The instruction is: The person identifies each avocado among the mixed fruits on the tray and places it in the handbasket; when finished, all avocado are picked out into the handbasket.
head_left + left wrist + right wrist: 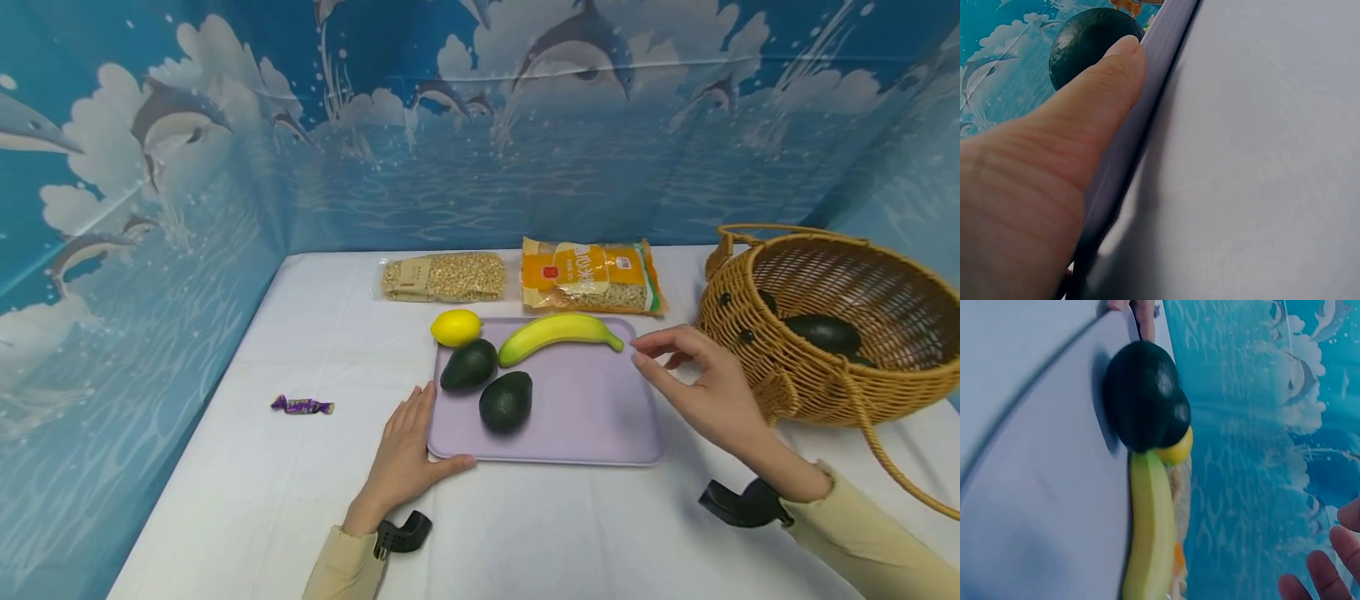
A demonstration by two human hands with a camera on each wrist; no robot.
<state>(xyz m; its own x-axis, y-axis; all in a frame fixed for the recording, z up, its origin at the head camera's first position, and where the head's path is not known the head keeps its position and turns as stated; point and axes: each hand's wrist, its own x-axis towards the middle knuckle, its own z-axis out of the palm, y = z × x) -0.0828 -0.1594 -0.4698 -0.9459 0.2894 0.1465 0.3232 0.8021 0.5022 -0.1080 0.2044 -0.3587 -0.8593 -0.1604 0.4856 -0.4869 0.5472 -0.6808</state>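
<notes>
A lilac tray [592, 408] carries a banana [558, 335] and two dark avocados, one [470, 364] behind the other [506, 403]. At the tray's back left corner sits a yellow lemon [456, 327]. My left hand [405, 450] rests against the tray's left front corner, fingers straight along the side and thumb at the front edge. Over the right edge, close to the banana's stem, hovers my right hand [708, 392], its fingers slightly bent with nothing between them. In the left wrist view my thumb lies along the tray rim, in front of an avocado [1088, 47].
A wicker basket [900, 396] with dark avocados [825, 333] inside stands at the right, its rope handle hanging forward. Behind the tray lie a clear bag of grains [465, 277] and an orange bag [585, 275]. A purple wrapped candy [302, 406] lies at left.
</notes>
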